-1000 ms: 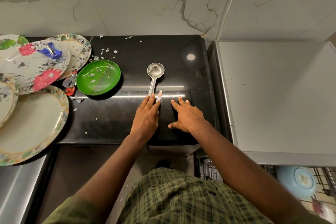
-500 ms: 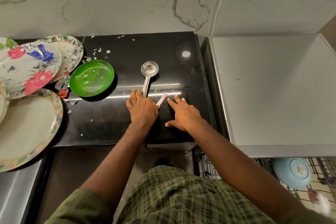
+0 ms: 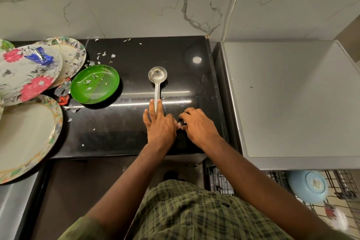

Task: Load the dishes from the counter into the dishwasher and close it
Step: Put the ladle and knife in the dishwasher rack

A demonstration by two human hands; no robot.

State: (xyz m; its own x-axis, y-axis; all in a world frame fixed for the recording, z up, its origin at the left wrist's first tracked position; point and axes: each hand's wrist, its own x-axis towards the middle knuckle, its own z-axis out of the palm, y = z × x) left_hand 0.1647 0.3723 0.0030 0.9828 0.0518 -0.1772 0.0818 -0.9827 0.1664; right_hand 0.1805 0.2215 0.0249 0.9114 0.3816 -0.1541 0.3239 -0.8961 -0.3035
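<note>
I see a black glossy counter (image 3: pixel 124 134): steel ladle (image 3: pixel 157 82) mid-top, green plate (image 3: pixel 95 84) to its left, floral plates (image 3: pixel 25 72) stacked at the left edge, paper scraps (image 3: pixel 103 55) scattered near them.

A shiny steel ladle with a round bowl (image 3: pixel 157 74) lies flat on the glossy black stone counter (image 3: pixel 116 132), bowl toward twelve o'clock, its straight handle running toward six o'clock. At its nine o'clock sits a round green plastic plate (image 3: pixel 94 84), upright and speckled with scraps. Farther toward nine o'clock, overlapping floral-patterned plates (image 3: pixel 25 76) are piled, and a large cream plate with a floral rim (image 3: pixel 23 138) overhangs the counter's front edge. At four o'clock, a pale blue bowl (image 3: pixel 307 186) rests upside down in the open dishwasher's wire rack (image 3: pixel 342 183).
</note>
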